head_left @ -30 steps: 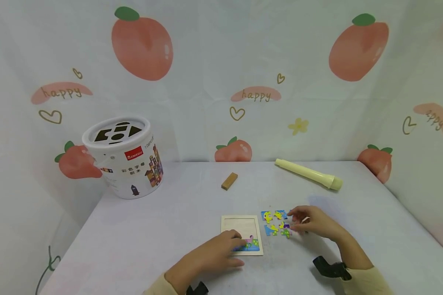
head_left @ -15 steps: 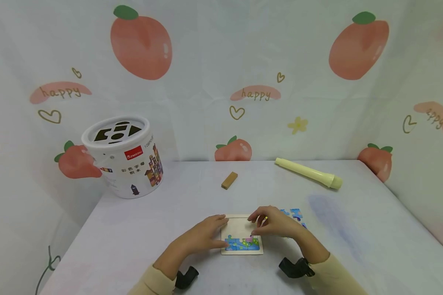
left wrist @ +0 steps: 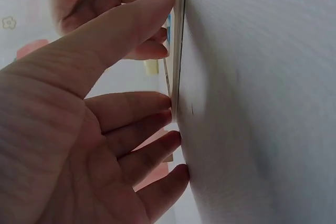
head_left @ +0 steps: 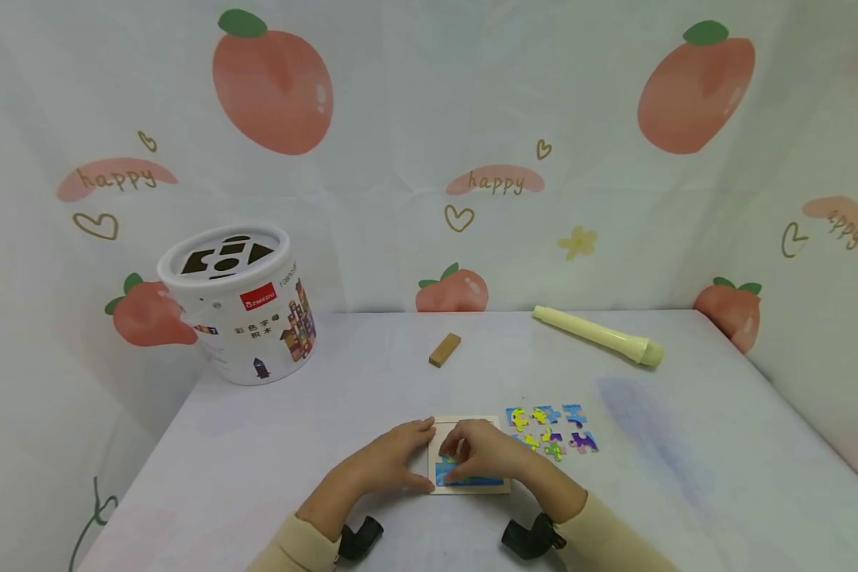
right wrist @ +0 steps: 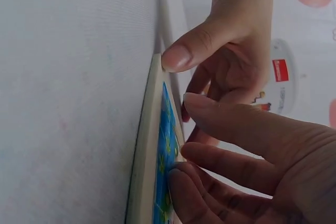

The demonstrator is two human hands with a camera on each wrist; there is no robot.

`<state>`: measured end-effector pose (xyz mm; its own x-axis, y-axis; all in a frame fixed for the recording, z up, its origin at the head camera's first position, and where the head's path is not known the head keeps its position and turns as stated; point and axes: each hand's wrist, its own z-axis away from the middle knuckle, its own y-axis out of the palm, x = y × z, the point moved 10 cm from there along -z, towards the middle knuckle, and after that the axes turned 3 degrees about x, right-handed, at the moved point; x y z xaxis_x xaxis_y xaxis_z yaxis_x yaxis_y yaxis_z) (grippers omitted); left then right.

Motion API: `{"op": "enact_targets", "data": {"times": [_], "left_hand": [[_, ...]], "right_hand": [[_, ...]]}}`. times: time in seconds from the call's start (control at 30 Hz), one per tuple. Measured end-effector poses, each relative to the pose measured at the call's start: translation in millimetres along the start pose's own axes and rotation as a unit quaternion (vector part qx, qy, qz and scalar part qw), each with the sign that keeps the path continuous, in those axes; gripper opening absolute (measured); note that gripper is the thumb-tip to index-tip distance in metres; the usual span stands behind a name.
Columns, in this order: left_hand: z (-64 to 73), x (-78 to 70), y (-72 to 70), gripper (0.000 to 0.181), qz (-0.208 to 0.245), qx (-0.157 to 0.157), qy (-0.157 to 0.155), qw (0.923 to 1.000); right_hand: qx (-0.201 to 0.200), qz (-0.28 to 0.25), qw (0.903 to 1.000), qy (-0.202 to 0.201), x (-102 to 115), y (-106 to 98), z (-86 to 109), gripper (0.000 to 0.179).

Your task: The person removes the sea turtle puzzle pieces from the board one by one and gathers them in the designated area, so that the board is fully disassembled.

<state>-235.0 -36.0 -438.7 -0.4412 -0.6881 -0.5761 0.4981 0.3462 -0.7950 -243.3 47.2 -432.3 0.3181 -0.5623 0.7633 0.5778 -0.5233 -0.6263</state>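
A square wooden jigsaw tray (head_left: pixel 504 488) lies on the table, with blue puzzle pieces (head_left: pixel 439 475) along its near side. My left hand (head_left: pixel 384 461) rests at the tray's left edge; its thumb touches the near corner and its other fingers spread toward the far corner. Over the tray is my right hand (head_left: pixel 489 453), its fingers bent down at the pieces. In the right wrist view its thumb (right wrist: pixel 202 103) stands apart from the other fingers, and no piece shows between them. Several loose jigsaw pieces (head_left: pixel 584 442) lie right of the tray, some partly behind the right hand.
Beyond the tray lies a small wooden block (head_left: pixel 445 350). A pale yellow toy microphone (head_left: pixel 600 337) is at the back right. At the back left stands a white block bucket (head_left: pixel 257 318) with shaped holes in its lid. A peach-print cloth (head_left: pixel 372 159) hangs behind the table.
My right hand has moved left from the loose pieces to over the tray. The left hand has drawn back from the pieces in the tray to its left edge.
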Motion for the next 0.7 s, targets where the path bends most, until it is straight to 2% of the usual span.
{"op": "enact_targets", "data": {"times": [0.37, 0.7], "left_hand": [[-0.8, -2.1, 0.0, 0.083, -0.01, -0.003, 0.002, 0.9999], [-0.8, -1.5, 0.4, 0.083, -0.007, -0.005, 0.0, 1.0]], "right_hand": [[-0.002, -0.004, 0.9999, 0.014, -1.4, 3.4, 0.9, 0.021], [-0.002, -0.023, 0.9997, 0.0, -0.2, 5.3, 0.7, 0.021]]}}
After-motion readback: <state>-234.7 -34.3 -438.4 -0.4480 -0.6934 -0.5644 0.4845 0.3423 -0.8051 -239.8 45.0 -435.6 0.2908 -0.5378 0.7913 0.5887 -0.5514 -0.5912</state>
